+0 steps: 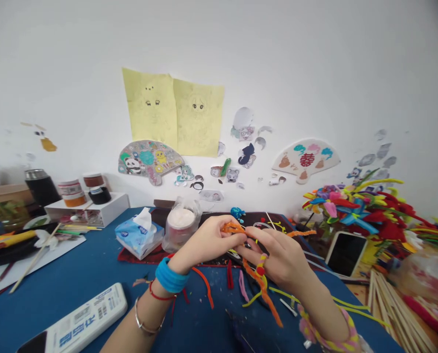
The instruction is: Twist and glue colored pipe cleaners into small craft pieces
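My left hand (218,238) is closed on a bundle of orange pipe cleaners (232,227), pinching it between thumb and fingers. From the other side my right hand (278,252) grips the same bundle with its fingertips. One orange end juts out to the right past my knuckles, and another hangs down below my right hand. A yellow pipe cleaner ring with a red bead (260,270) shows at a right finger. Below lie loose pipe cleaners: a red-orange one (204,287), dark red pieces (230,274) and a pink one (243,286).
A tissue pack (136,239) and a bagged tub (180,225) stand behind my left hand. A white labelled box (83,318) lies front left. On the right are a phone (346,254), colourful pipe cleaner flowers (362,206) and wooden sticks (391,309). A wall closes the back.
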`<state>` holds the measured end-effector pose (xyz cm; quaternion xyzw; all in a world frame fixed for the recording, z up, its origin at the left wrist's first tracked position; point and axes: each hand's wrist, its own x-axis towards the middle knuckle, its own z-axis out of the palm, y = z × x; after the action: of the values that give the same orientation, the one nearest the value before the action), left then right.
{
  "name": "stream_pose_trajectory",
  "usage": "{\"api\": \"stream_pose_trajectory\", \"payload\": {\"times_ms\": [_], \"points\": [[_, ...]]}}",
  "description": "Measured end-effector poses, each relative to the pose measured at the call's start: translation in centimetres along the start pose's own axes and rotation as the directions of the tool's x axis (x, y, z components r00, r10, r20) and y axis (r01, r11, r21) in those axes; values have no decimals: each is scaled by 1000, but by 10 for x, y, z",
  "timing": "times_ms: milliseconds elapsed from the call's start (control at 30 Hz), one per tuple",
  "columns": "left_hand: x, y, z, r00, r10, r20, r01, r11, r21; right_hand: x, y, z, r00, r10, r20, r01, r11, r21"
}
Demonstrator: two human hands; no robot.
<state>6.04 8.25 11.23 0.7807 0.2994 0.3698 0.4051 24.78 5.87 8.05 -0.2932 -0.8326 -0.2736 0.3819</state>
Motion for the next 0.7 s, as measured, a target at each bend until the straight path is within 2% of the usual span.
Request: {"api": "stream_pose_trajectory", "payload": {"times_ms": [167,333,433,533,700], "points": [[4,-6,-3,1000,16,-9,-16,1000,17,-3,1,-5,981,192,-33,-186,974,130],[5,-9,-2,999,5,45,-2,998,-65,4,-1,-8,993,114,-25,-112,991,71],[6,-11,-2,998,-1,55,5,997,-78,8,-2,-6,982,190,-9,-189,980,70],[7,-14,-3,998,-5,67,7,1000,-30,8,-2,-5,965,255,62,-261,956,132],[6,-15,-10,970,-39,242,62,994,-90,7,-1,-10,944,289,157,-321,917,239]]}}
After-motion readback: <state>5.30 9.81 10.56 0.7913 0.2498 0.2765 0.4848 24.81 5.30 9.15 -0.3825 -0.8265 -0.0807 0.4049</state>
